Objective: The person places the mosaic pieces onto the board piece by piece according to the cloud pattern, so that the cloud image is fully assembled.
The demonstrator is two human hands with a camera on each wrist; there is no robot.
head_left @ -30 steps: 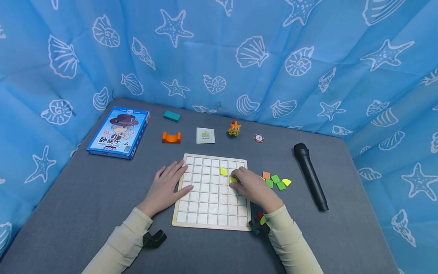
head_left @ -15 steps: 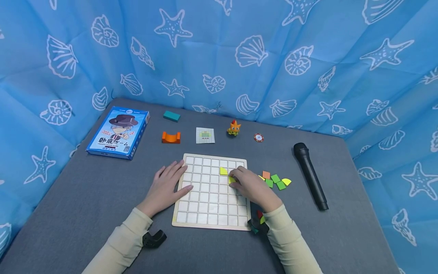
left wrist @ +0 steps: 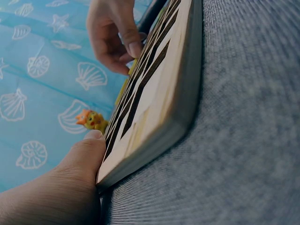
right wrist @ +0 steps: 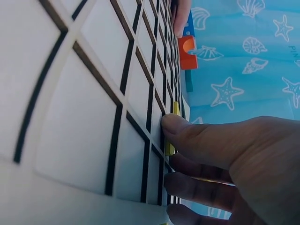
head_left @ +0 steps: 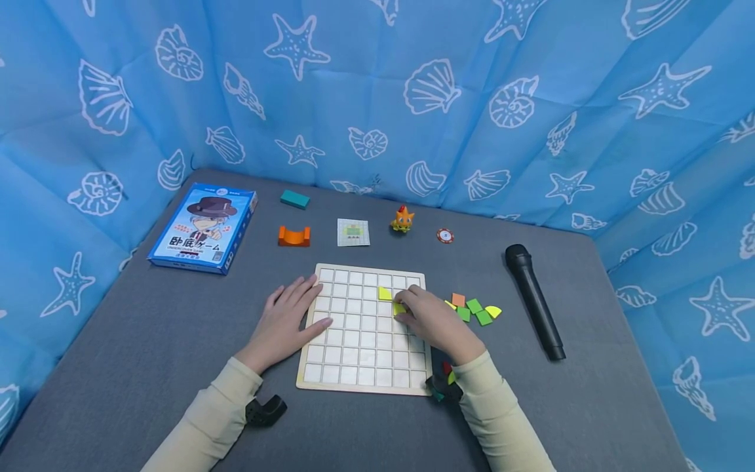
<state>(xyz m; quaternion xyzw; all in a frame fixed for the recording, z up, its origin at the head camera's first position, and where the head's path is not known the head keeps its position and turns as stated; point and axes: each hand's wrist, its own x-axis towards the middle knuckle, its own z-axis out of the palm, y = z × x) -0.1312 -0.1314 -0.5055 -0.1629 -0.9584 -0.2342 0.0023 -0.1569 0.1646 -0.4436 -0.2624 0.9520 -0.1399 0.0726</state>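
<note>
A wooden grid board point(head_left: 350, 338) with white cells lies on the grey table. My left hand point(head_left: 283, 322) rests flat along its left edge, fingers straight and thumb on the frame. At the board's upper right, my right hand point(head_left: 435, 321) pinches a small yellow tile point(head_left: 398, 308) against the grid; in the right wrist view the thumb is on that yellow tile point(right wrist: 169, 147) with the other fingers curled below. Another yellow tile point(head_left: 385, 294) sits in a cell just up and left of it. The right hand hides part of the board's right side.
Loose green tiles point(head_left: 484, 318), an orange tile point(head_left: 458, 299) and yellow pieces lie right of the board. Farther right is a black microphone point(head_left: 535, 301). Behind stand a pattern card point(head_left: 353, 233), orange block point(head_left: 293, 236), teal block point(head_left: 295, 199), toy figure point(head_left: 403, 219), poker chip point(head_left: 445, 236) and game box point(head_left: 203, 228).
Both hands keep almost the same place, the right still at the yellow tile. The whole head view shifts very slightly.
</note>
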